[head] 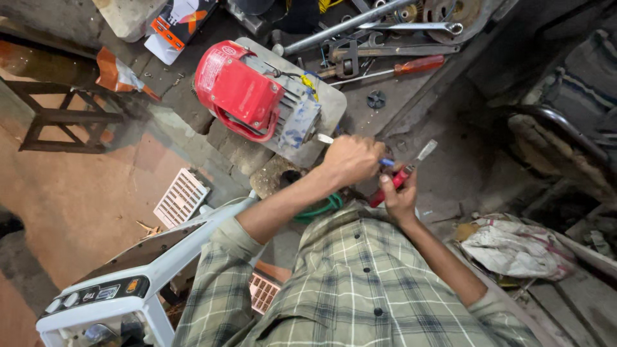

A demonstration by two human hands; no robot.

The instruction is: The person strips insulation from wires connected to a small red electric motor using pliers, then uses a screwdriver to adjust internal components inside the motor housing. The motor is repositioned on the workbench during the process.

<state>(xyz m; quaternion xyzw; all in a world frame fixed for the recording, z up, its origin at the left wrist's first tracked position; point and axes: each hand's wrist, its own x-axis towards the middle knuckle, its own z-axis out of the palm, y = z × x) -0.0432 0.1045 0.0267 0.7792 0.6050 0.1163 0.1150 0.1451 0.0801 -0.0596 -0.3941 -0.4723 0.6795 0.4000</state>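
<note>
Red-handled pliers (400,175) with flat metal jaws sit in the right hand (400,198), fingers wrapped shut around the grips, tool angled toward upper right of centre. Left hand (350,159) is just beside it, fingers curled tight on a thin blue wire (387,163) that ends at the pliers; knuckles up, fist closed. Both hands meet at centre frame, touching or nearly so.

Just left of the left hand: electric motor (270,96), red ribbed end cover, grey cast body with blue smears, lying tilted on a pale flat slab (331,96). Green hose (321,209) loops under the left forearm.

Upper frame, on gritty dark concrete: screwdriver (395,69) with translucent red handle, steel wrenches (411,27), a long metal pipe (340,29), small black cog-shaped part (376,99).

Left of centre: white plastic grille (181,196), slotted, lying flat on reddish floor. Lower left: white plastic appliance housing (122,295) with a dark control panel. Right side: crumpled dirty white cloth sack (514,247).

Sleeves are green-grey plaid, rolled up the forearms.
</note>
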